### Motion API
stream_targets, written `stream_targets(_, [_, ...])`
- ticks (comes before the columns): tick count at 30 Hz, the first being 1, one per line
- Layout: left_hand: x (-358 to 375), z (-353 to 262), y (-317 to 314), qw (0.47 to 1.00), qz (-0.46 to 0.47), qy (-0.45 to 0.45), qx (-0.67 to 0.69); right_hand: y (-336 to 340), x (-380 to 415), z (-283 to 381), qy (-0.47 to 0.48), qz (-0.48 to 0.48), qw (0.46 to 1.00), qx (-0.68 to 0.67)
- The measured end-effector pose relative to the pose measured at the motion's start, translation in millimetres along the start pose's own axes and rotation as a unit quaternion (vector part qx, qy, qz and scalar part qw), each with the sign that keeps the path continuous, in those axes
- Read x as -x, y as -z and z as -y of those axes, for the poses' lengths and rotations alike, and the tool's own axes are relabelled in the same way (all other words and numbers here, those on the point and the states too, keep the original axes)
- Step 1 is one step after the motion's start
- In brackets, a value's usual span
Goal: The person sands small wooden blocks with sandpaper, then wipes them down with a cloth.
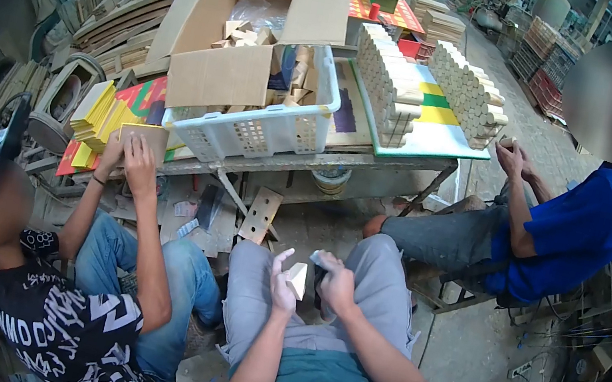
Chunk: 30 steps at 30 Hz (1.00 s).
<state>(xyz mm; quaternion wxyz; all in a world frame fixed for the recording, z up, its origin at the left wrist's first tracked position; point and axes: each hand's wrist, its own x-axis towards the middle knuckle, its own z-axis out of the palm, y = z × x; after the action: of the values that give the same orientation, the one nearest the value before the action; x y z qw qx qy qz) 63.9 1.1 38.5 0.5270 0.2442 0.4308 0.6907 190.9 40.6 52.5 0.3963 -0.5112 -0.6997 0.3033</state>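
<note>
My left hand (281, 288) is above my lap, holding a small pale wooden block (297, 279) between thumb and fingers. Whitish dust shows on its fingertips. Close by on the right, my right hand (339, 288) is closed around a grey folded piece (322, 259) that looks like sandpaper. Its far edge sticks out past the fingers, and the rest is hidden by the hand. A small gap separates the block from the grey piece.
Ahead, a workbench carries a white plastic basket (246, 135) and a cardboard box (316, 11) with wooden pieces, plus stacked wooden rods (383, 91). Co-workers sit on both sides: one in a blue shirt (587, 230), one in a patterned shirt (69, 321). A board with holes (261, 214) leans below.
</note>
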Motion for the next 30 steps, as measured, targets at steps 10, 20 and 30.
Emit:
stream_targets(10, [-5,14,8,0.990,0.025,0.115,0.081,0,23,33,0.094,0.006,0.995,-0.042])
stream_targets(20, [9,7,8,0.999,-0.027,0.038,0.004,7,25,56,0.153,0.025,0.988,-0.024])
stream_targets(30, [41,-48,0,0.999,0.014,0.004,-0.035,37,26,80,0.206,0.043,0.975,-0.065])
